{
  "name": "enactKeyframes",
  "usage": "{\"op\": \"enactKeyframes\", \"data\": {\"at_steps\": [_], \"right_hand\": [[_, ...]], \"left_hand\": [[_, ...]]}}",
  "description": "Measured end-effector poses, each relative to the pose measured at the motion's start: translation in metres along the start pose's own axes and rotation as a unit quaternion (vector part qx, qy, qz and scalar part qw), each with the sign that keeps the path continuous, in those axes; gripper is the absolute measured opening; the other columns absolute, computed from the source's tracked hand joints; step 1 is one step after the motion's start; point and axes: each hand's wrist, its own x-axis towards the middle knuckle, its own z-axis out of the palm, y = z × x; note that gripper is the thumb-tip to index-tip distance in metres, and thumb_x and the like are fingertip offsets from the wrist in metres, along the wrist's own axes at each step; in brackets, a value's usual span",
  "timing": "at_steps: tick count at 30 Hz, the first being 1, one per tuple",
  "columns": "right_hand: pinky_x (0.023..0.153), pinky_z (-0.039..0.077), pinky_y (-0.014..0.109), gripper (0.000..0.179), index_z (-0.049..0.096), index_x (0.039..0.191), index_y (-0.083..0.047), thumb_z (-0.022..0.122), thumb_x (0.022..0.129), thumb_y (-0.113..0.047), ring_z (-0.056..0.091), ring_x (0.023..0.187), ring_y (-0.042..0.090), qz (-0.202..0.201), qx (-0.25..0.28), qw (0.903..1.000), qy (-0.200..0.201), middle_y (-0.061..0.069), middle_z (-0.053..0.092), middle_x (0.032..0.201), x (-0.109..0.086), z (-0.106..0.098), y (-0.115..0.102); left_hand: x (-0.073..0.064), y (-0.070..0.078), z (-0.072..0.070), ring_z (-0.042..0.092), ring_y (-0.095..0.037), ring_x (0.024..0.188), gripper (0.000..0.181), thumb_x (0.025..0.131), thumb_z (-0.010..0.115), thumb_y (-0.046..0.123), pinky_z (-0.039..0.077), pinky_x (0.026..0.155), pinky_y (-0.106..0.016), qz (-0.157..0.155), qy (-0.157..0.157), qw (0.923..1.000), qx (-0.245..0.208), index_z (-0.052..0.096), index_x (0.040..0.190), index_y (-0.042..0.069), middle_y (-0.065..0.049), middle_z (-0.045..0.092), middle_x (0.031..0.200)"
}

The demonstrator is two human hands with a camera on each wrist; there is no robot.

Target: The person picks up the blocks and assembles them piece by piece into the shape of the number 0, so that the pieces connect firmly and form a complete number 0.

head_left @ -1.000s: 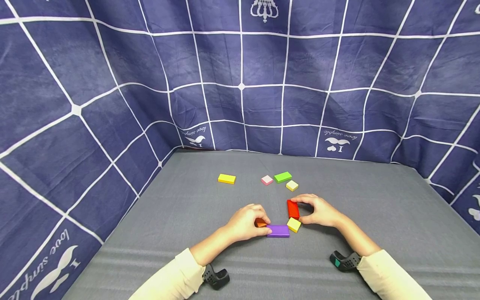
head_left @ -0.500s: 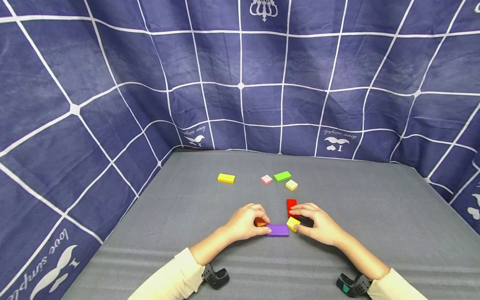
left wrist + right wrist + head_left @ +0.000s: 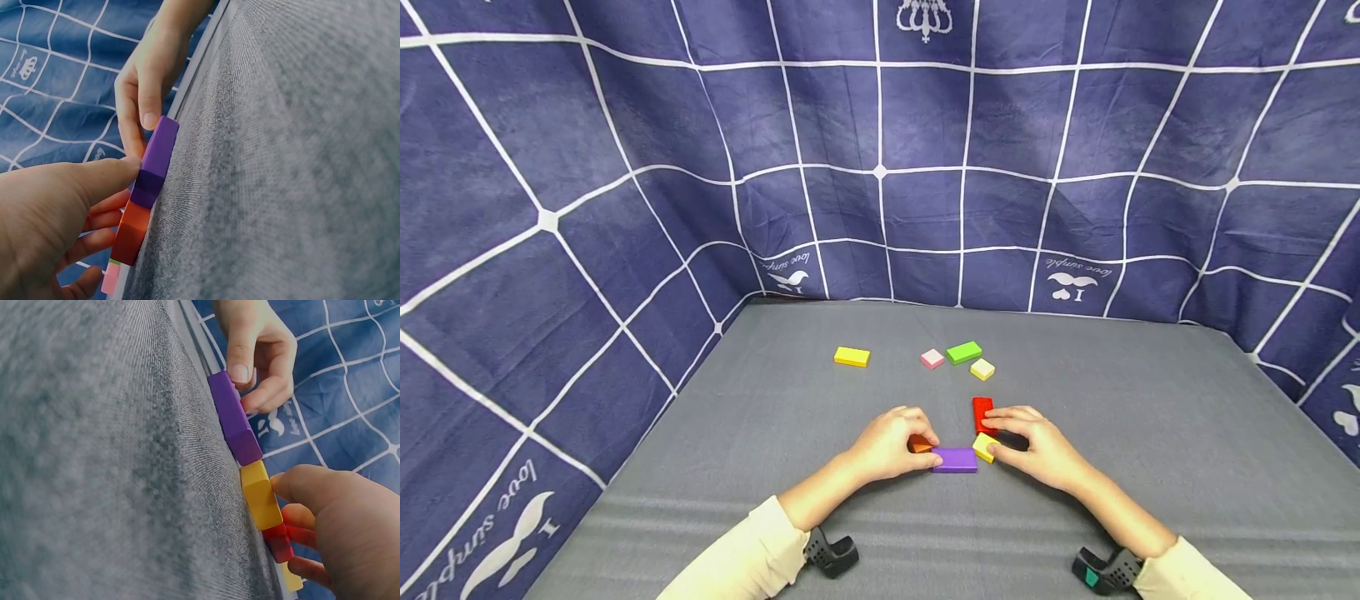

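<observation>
Across the back, navy curtain (image 3: 925,150) with white grid. Below it, grey desk (image 3: 1112,392), carrying all blocks. Left hand (image 3: 887,446): grip bent, thumb touching left end of purple block (image 3: 957,461), fingers curving over orange block (image 3: 920,445), mostly hidden, axis unclear; cannot tell whether it pinches. Right hand (image 3: 1043,450): grip spread, thumb on small yellow block (image 3: 981,447), fingertips on red block (image 3: 981,408). Purple block lies flat between the hands, long axis left-right, right end pointing at small yellow block. Red block's long axis runs away from the person, near end beside small yellow block. Farther back: green block (image 3: 964,353), slanting, right end farther; long yellow block (image 3: 852,357), roughly left-right. Smallest: pink block (image 3: 932,359), pale yellow block (image 3: 982,368), both near green block.
</observation>
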Motion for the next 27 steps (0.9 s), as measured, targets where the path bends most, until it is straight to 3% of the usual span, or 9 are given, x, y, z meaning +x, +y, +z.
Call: {"op": "enactKeyframes", "data": {"at_steps": [18,23,27], "right_hand": [[0.089,0.046,0.044,0.033,0.072,0.113,-0.010,0.079,0.081,-0.017,0.060,0.106,0.023,0.032,0.015,0.9994,-0.005,0.000,0.067,0.114,-0.003,-0.002,0.001],[0.089,0.046,0.044,0.033,0.072,0.113,-0.009,0.078,0.081,-0.016,0.060,0.107,0.023,0.033,0.019,0.9993,-0.003,0.001,0.067,0.114,-0.003,-0.002,-0.001],[0.089,0.046,0.044,0.034,0.072,0.112,-0.010,0.079,0.080,-0.015,0.060,0.107,0.023,0.027,0.018,0.9995,-0.002,0.001,0.067,0.114,-0.001,-0.001,-0.002]], "left_hand": [[0.009,0.006,-0.009,0.055,-0.008,0.082,0.019,0.080,0.079,0.031,0.043,0.070,-0.022,0.009,-0.017,0.9987,0.047,0.076,0.092,0.017,0.008,0.063,0.087],[0.017,-0.009,-0.022,0.061,-0.015,0.089,0.019,0.082,0.076,0.029,0.049,0.077,-0.030,0.000,0.017,0.9977,0.065,0.075,0.094,0.014,0.005,0.066,0.090],[0.024,-0.034,-0.035,0.063,-0.019,0.091,0.020,0.082,0.076,0.027,0.050,0.078,-0.035,-0.042,0.047,0.9947,0.081,0.074,0.095,0.012,0.001,0.067,0.092]]}}
